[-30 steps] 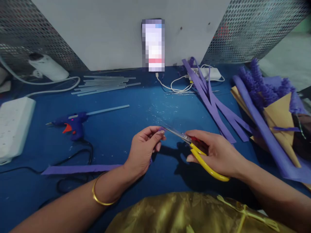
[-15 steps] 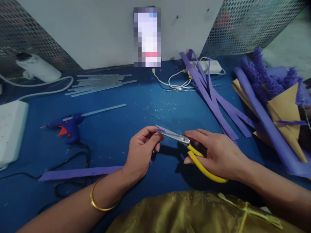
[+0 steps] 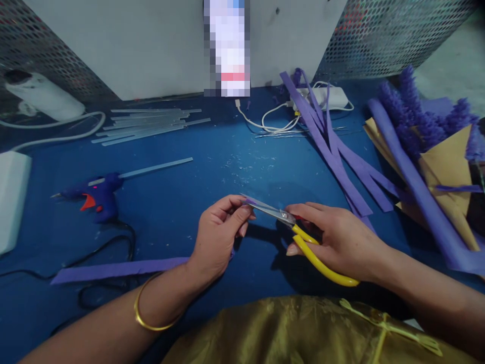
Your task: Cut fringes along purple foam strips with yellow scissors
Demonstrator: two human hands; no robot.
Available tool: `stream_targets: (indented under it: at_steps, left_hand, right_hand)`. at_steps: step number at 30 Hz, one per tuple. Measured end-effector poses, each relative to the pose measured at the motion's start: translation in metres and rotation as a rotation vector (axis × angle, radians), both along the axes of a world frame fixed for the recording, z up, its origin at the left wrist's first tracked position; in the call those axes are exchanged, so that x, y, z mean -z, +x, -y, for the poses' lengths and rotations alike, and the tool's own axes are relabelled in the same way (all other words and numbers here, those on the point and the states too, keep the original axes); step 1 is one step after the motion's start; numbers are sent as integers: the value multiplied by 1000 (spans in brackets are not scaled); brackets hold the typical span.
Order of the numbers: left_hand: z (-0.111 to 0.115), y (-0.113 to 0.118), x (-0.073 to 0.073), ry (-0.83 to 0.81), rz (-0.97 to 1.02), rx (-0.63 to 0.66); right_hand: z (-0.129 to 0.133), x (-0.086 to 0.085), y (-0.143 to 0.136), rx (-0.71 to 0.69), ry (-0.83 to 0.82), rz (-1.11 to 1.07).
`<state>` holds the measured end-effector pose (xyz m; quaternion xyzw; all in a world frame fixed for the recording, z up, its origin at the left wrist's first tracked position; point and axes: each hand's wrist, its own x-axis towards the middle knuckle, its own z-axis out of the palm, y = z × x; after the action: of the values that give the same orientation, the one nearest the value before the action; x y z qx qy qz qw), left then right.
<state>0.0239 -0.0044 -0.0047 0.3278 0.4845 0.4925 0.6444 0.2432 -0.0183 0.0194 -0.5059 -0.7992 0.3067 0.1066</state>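
Pinched in my left hand (image 3: pixel 220 235) is the end of a purple strip (image 3: pixel 121 269), whose long tail runs out under my wrist to the left. My right hand (image 3: pixel 337 237) grips scissors (image 3: pixel 280 213) with yellow handles, fingers around the loops. The scissor blades reach to my left fingertips and lie around the small purple edge that shows there. The blades are only slightly apart. How much of the strip is folded inside my left hand is hidden.
A blue glue gun (image 3: pixel 100 194) with a glue stick lies at left, its black cord looping below. Glue sticks (image 3: pixel 151 124), thin wires (image 3: pixel 288 132) and a phone (image 3: pixel 231 55) are at the back. Purple strips (image 3: pixel 333 156) and a purple flower bouquet (image 3: pixel 432 136) lie at right.
The view has tilted and shifted slightly, so the background sits higher and a little to the left. Both hands keep nearly the same pose, and the scissor blades have closed slightly at the purple edge.
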Motion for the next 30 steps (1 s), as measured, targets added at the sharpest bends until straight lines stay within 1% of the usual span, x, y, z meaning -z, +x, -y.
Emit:
stream_targets:
  at_steps: [9,13,21,30]
  left_hand:
    - [2,0,1,-1,13,-10]
    - [1,0,-1,-7,-2,-13]
    - [1,1,-4,-19,0,-15]
    - [0,1,-3,-26,-5,-19]
  right_hand:
    - [1,-1,-1,-8,54,-28]
    - [2,-2,-1,-12,63,-21]
    - [3,-1,0,-35,142,-28]
    - [2,-1,1,-45,166,-26]
